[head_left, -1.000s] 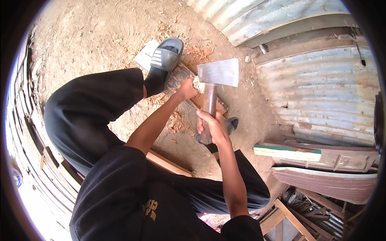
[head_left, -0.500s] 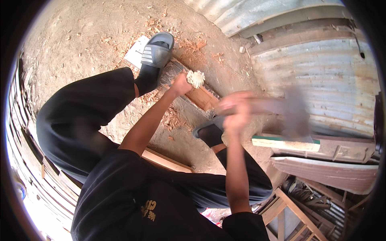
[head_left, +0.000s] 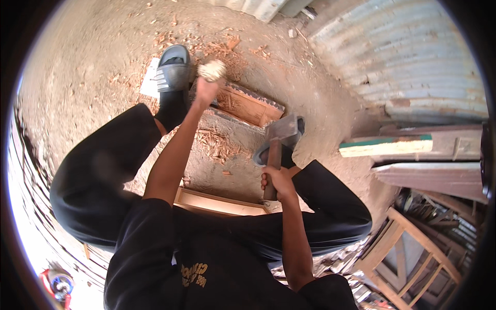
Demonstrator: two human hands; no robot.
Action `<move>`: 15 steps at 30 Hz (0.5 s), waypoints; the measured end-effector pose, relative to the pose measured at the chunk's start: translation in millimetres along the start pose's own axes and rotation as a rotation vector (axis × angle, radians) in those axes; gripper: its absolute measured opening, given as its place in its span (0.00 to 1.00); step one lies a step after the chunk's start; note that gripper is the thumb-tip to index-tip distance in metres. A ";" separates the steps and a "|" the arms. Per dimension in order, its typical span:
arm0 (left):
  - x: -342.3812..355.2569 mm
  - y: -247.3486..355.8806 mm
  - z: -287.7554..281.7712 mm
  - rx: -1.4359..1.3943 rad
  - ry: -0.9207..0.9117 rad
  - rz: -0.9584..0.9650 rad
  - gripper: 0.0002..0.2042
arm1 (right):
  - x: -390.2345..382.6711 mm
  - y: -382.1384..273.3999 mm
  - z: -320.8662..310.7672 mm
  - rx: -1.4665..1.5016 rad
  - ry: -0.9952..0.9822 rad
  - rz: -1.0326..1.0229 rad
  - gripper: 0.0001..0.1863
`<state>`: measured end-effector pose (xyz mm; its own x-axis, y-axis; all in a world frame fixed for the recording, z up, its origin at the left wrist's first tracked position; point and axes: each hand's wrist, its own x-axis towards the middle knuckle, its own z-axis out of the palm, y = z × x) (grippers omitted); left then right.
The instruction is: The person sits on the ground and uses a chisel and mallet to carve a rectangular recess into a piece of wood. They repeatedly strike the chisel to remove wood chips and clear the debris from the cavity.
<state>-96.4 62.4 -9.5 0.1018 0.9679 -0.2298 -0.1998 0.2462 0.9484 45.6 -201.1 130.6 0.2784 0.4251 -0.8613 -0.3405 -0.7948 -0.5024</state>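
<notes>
In the head view, my left hand (head_left: pixel 206 91) is closed on a piece with a pale, ragged top (head_left: pixel 211 69), probably wood, held above a dark-edged wooden trough (head_left: pixel 254 107) on the dirt. My right hand (head_left: pixel 278 180) is wrapped round the wooden handle (head_left: pixel 274 157) of a hatchet, whose broad flat steel head (head_left: pixel 283 127) is over my right slide sandal, to the lower right of the trough. My left foot, in a grey slide (head_left: pixel 172 70), is beside my left hand. Wood shavings (head_left: pixel 217 144) lie around the trough.
A shallow wooden box (head_left: pixel 222 201) lies just beyond my lap. Corrugated metal sheets (head_left: pixel 398 62) stand at the right, with leaning boards (head_left: pixel 385 147) and a wooden frame (head_left: pixel 403 258) below them. A red and blue object (head_left: pixel 58 284) is at the lower left.
The hatchet swung out rightward in a blur and is now back lower, over my right foot. My left hand and its piece have moved up and left in view as the camera shifted.
</notes>
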 end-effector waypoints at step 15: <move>14.7 74.2 33.1 0.015 0.037 0.132 0.04 | 88.2 83.2 22.1 0.132 -0.103 0.207 0.09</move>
<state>-77.5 93.1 64.7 0.0397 0.9931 -0.1101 -0.1942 0.1158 0.9741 22.0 -220.2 11.1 0.0998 0.3063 -0.9467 -0.4969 -0.8090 -0.3141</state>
